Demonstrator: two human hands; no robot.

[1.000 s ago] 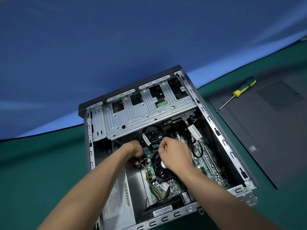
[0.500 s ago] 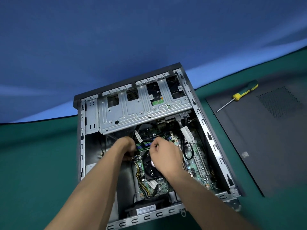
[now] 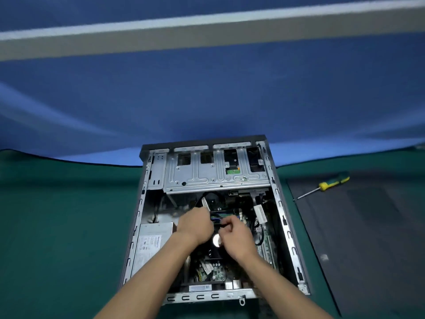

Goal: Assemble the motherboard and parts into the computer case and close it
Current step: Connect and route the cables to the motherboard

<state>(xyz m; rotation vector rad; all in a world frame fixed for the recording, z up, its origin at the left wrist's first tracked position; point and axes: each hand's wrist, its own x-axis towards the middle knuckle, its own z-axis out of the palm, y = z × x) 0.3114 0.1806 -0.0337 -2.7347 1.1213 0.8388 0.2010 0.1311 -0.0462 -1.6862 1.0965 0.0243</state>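
Note:
The open computer case lies on its side on the green mat, with the green motherboard inside. Both my hands reach into its middle, over the dark fan and the memory slots. My left hand has its fingers curled around a black cable with a white tag. My right hand pinches a thin black cable end close to the left hand. The silver drive cage spans the far end of the case. What the fingertips touch is partly hidden.
The grey power supply sits in the case's left side. The dark side panel lies flat to the right of the case, with a green and yellow screwdriver on its far edge. A blue backdrop rises behind the mat.
The camera has tilted up and shifted, so the case now sits lower and squarer in view. My hands have drawn closer together over the fan, both now on the black cable.

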